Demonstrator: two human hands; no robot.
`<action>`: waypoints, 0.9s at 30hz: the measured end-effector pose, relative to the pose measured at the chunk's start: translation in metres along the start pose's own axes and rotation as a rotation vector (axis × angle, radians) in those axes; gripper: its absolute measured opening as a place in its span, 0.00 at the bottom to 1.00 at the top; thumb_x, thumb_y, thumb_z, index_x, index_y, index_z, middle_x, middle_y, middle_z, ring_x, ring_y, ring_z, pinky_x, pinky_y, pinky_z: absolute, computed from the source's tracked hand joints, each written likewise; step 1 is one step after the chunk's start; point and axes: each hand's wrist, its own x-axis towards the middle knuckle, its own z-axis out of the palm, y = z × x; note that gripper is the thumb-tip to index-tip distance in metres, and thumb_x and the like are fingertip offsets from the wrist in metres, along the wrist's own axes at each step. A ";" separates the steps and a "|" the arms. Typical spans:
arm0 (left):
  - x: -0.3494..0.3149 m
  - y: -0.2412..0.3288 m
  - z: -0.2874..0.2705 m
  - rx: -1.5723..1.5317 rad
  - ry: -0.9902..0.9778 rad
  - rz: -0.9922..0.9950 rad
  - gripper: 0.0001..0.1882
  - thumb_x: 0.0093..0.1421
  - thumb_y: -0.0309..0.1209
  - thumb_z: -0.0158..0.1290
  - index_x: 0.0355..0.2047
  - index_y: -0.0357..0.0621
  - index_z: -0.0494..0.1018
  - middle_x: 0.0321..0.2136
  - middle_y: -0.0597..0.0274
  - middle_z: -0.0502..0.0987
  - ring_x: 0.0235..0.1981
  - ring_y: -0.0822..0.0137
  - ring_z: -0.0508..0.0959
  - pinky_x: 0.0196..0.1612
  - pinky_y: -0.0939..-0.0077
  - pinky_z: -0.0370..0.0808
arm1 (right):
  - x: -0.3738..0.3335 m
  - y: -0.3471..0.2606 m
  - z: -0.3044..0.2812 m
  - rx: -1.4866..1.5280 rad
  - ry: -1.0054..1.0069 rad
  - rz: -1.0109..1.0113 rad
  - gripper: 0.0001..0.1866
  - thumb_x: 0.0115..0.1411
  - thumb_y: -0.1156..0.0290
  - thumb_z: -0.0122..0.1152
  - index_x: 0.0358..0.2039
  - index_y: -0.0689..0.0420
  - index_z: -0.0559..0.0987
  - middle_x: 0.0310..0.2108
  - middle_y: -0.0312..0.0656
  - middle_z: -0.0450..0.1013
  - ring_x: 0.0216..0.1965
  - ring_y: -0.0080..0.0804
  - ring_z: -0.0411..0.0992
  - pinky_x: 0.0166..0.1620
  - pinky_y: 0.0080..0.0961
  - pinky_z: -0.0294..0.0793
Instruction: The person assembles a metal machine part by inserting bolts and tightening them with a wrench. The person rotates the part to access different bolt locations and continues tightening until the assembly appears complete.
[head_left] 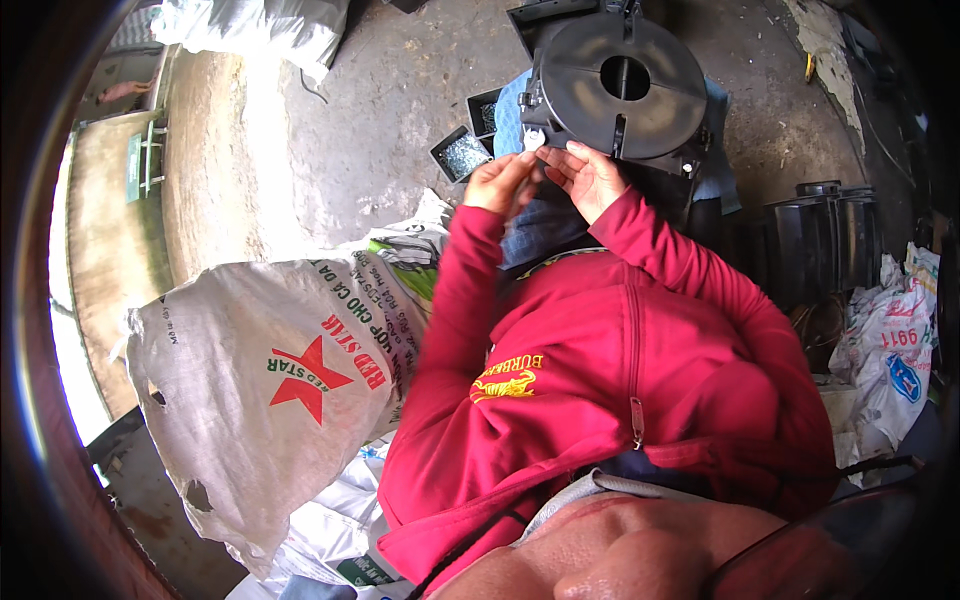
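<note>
Large white sack at left, crumpled printed bag at right

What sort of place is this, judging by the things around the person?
Probably a small workshop: a large round black part, an open black box of small shiny pieces near it, and a worn grey floor suggest this.

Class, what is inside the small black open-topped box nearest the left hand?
The small black open-topped box holds many tiny, shiny, silvery pieces; its bottom beneath them is hidden.
</note>
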 end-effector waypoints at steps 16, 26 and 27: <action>-0.001 -0.020 0.011 -0.131 -0.167 0.036 0.15 0.62 0.41 0.43 0.30 0.41 0.70 0.19 0.58 0.76 0.11 0.73 0.71 0.14 0.83 0.66 | 0.009 -0.001 -0.013 -0.036 0.001 0.157 0.19 0.54 0.56 0.53 0.38 0.58 0.75 0.37 0.36 0.73 0.34 0.27 0.68 0.34 0.25 0.69; 0.012 -0.007 0.034 -0.396 -0.103 -0.050 0.14 0.60 0.40 0.45 0.32 0.40 0.70 0.24 0.55 0.77 0.14 0.69 0.72 0.15 0.79 0.67 | 0.009 -0.007 -0.022 -0.037 -0.146 0.187 0.17 0.56 0.52 0.50 0.33 0.54 0.71 0.18 0.29 0.61 0.19 0.28 0.67 0.20 0.30 0.68; 0.013 -0.007 0.036 -0.433 -0.079 -0.043 0.14 0.59 0.40 0.46 0.32 0.40 0.70 0.24 0.55 0.77 0.15 0.69 0.72 0.16 0.78 0.68 | 0.011 -0.006 -0.020 -0.013 -0.174 0.167 0.19 0.57 0.51 0.49 0.37 0.54 0.70 0.22 0.29 0.62 0.21 0.26 0.68 0.20 0.30 0.67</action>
